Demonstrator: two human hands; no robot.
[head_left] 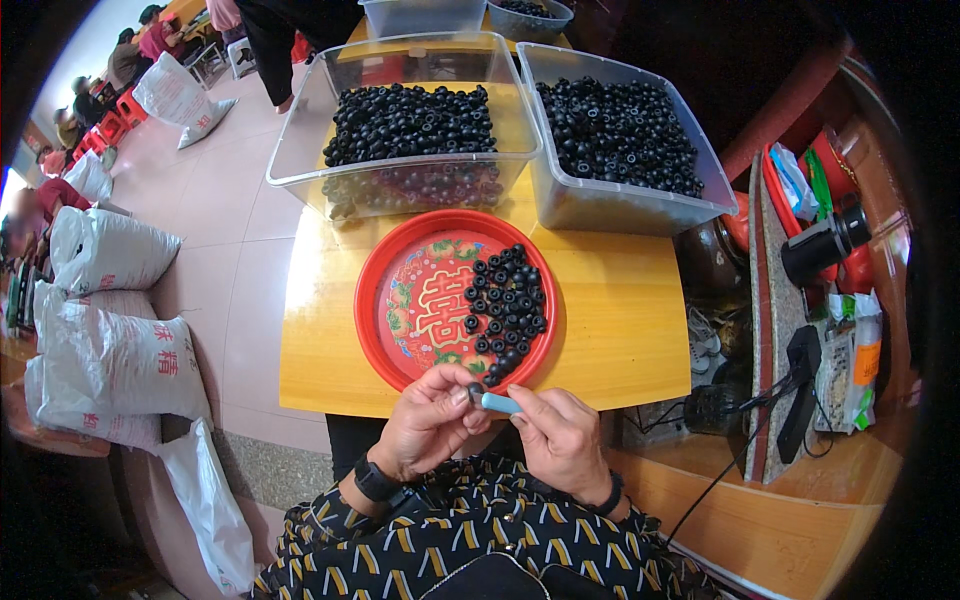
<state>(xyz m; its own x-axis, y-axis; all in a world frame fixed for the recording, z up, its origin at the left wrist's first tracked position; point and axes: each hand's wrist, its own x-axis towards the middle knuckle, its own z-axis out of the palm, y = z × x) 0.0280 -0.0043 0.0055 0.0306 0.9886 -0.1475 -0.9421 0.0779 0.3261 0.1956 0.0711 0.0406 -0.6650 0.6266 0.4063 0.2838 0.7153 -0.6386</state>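
Note:
My left hand (pixel 425 420) pinches a small round black part (pixel 476 392) between thumb and fingers. Gripped in my right hand (pixel 560 440) is a short light-blue stick-like tool (pixel 500 403), its far end against the black part. Both hands meet just past the front edge of the yellow table (pixel 620 330). Beyond them lies a red round tray (pixel 371 340) with a patterned bottom. Many black ring-shaped parts (pixel 508 300) are heaped on the tray's right side. The tool's tip is partly hidden by the black part and fingers.
Two clear plastic bins, one at left (pixel 290 165) and one at right (pixel 640 205), hold many black parts behind the tray. White sacks (pixel 120 350) stand on the floor at left. A cluttered shelf (pixel 765 400) is at right. People sit far left.

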